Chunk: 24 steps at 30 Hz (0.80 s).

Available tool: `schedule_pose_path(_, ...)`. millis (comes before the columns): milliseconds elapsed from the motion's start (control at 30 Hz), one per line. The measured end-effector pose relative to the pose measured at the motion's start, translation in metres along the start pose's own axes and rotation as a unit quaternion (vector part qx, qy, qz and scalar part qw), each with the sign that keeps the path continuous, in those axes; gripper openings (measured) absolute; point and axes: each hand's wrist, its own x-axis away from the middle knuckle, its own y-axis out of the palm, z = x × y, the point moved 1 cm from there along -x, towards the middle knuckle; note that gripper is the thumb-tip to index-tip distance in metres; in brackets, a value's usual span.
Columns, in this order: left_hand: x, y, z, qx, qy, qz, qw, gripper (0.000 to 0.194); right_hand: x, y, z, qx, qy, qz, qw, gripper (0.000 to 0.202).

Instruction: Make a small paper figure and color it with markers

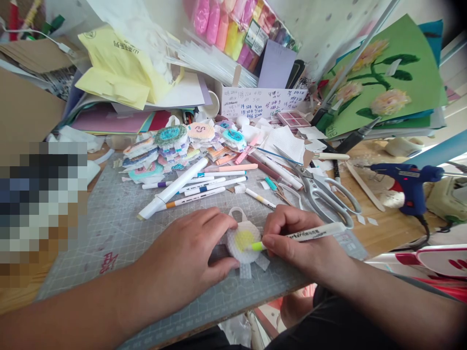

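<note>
A small round white bubble-textured piece (239,253) with a loop on top and tabs below lies on the grey cutting mat (153,306). Yellow colour covers part of its middle. My left hand (193,248) grips its left edge between thumb and fingers. In my right hand (299,243) is a white marker (314,233), its yellow-green tip touching the piece at the coloured patch. Just beyond my hands, several capped markers (204,194) lie in a loose group.
Stacked decorated round pieces (171,136) stand behind the markers. Grey scissors (321,194) rest to the right, with a blue glue gun (412,180) farther right. Behind are a white box with handwriting (262,102), a yellow bag (116,68) and green flower artwork (394,78).
</note>
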Motion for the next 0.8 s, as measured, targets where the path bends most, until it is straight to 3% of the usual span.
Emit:
schedule_pose_path(167,0.000,0.000,0.000,0.002,-0.003,0.001,1.000,0.030,0.001,-0.003,0.003,0.001,-0.006,0.042,0.999,0.021)
schedule_pose_path(467,-0.002,0.001,0.000,-0.002,-0.008,0.001,1.000,0.028,-0.001,-0.003,0.000,0.003,0.008,0.033,0.999,0.020)
schedule_pose_path(667,-0.001,0.000,0.001,0.004,-0.018,-0.005,1.000,0.028,-0.002,-0.003,0.003,-0.010,0.008,0.061,0.998,0.021)
schedule_pose_path(800,-0.003,-0.005,0.001,0.031,-0.036,-0.011,0.999,0.031,-0.002,-0.006,0.011,-0.124,0.002,0.114,0.986,0.022)
